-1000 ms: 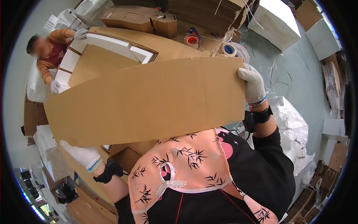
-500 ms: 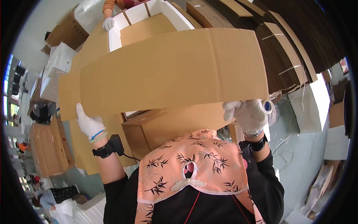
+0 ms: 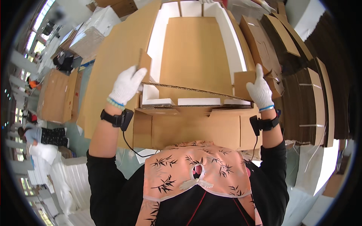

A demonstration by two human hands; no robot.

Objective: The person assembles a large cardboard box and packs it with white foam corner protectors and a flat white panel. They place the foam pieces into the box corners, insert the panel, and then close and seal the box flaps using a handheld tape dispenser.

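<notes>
Both my hands wear white knit gloves. Between them a brown corrugated cardboard piece is held nearly edge-on, its folded end (image 3: 244, 81) turned up at the right and another at the left. My left hand (image 3: 127, 85) grips the left end. At the right end, my right hand (image 3: 260, 89) is closed on the piece with one digit pointing up. The piece crosses slightly aslant over the near end of a large open carton (image 3: 194, 120). White foam strips (image 3: 157, 47) line the carton's walls, and a flat cardboard sheet (image 3: 196, 49) covers its bottom.
Wide carton flaps (image 3: 117, 56) spread out at the left. Stacked, strapped cardboard (image 3: 301, 101) stands close on the right. Another person's gloved hand (image 3: 267, 6) shows at the far edge. White wrapped blocks (image 3: 90, 35) stand at the far left.
The cardboard piece has gone from broad face up to edge-on over the carton's near end, its ends now folded up. My view has turned toward the carton. The tape roll by my right hand no longer shows.
</notes>
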